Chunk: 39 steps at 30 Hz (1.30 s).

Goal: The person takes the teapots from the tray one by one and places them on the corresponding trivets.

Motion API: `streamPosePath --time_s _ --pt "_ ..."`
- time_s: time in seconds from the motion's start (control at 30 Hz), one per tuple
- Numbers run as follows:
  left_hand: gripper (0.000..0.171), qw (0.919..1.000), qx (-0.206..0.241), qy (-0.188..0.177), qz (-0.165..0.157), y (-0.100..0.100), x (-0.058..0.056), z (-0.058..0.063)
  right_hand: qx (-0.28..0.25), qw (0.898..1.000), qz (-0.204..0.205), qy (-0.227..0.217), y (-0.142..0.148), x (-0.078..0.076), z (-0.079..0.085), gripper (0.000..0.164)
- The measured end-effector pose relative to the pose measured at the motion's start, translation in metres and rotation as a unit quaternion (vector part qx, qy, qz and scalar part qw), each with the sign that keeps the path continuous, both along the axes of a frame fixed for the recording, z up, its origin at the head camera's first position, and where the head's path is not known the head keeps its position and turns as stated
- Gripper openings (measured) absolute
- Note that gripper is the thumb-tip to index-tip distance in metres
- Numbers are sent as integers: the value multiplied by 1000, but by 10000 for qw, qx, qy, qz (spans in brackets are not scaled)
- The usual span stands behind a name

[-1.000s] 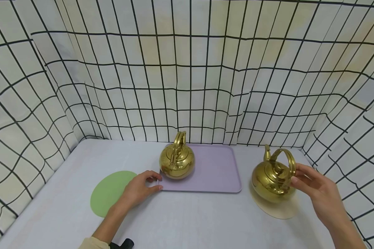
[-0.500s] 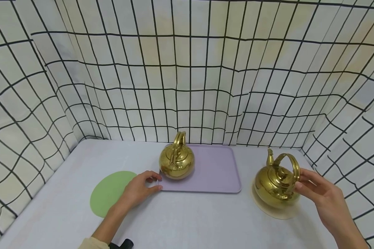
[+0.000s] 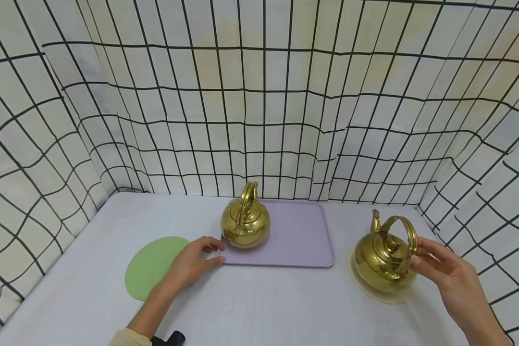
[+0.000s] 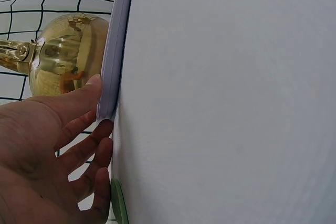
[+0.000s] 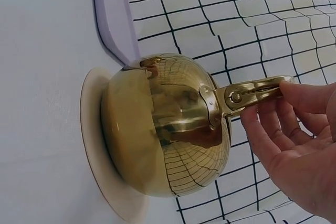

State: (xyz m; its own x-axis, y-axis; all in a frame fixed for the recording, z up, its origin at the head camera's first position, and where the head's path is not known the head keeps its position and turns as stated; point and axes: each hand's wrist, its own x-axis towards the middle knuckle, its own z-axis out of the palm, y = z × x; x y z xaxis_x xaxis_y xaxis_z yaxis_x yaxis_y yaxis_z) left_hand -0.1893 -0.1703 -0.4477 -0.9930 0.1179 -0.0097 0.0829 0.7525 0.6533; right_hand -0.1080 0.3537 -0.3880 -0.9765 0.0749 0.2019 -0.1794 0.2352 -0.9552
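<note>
My right hand [image 3: 450, 278] pinches the raised handle of a shiny brass kettle [image 3: 382, 264], thumb on one side and fingers on the other. The kettle stands upright on a round beige mat [image 5: 92, 135], its spout pointing to the back. At the front left corner of a lilac tray [image 3: 300, 240], my left hand [image 3: 193, 264] holds the rim between thumb and fingers. In the left wrist view, the thumb lies along that rim and the other fingers curl loosely below. On the tray's left part sits a second brass kettle [image 3: 245, 226], its handle up.
A round green mat [image 3: 149, 269] lies on the white table [image 3: 264, 307], left of the tray and partly behind my left forearm. White walls with a black grid [image 3: 281, 105] enclose the table at the back and sides. A black object [image 3: 176, 339] shows at the bottom edge.
My right hand has brought its kettle slightly right and nearer to me, down over the beige mat; in the last half second it barely moved. The left hand and tray stay put.
</note>
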Motion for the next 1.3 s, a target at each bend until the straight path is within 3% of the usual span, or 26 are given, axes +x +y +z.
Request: streamPosePath --time_s 0.27,0.5,0.7,0.9,1.0,1.17,1.3 --pt "25 10000 25 14 -10 -1 -1 0 152 9993 -103 -333 3 3 1 43" --pt "25 10000 43 14 -7 -1 -2 -1 -36 9999 66 -94 5 4 -1 41" --pt "25 9999 83 56 -31 -1 -2 -1 606 9980 -177 70 4 2 3 42" --pt "25 10000 71 37 -29 -1 -1 0 1051 9909 -613 576 -1 -3 11 47" --pt "25 10000 78 33 -24 -1 -1 0 984 9890 -849 707 -6 -5 15 48" --pt "24 10000 95 25 1 -1 0 0 1263 9742 -1603 959 -20 -9 25 44" --pt "24 10000 76 18 13 -1 1 0 1258 9632 -1852 1485 -33 -14 35 38"
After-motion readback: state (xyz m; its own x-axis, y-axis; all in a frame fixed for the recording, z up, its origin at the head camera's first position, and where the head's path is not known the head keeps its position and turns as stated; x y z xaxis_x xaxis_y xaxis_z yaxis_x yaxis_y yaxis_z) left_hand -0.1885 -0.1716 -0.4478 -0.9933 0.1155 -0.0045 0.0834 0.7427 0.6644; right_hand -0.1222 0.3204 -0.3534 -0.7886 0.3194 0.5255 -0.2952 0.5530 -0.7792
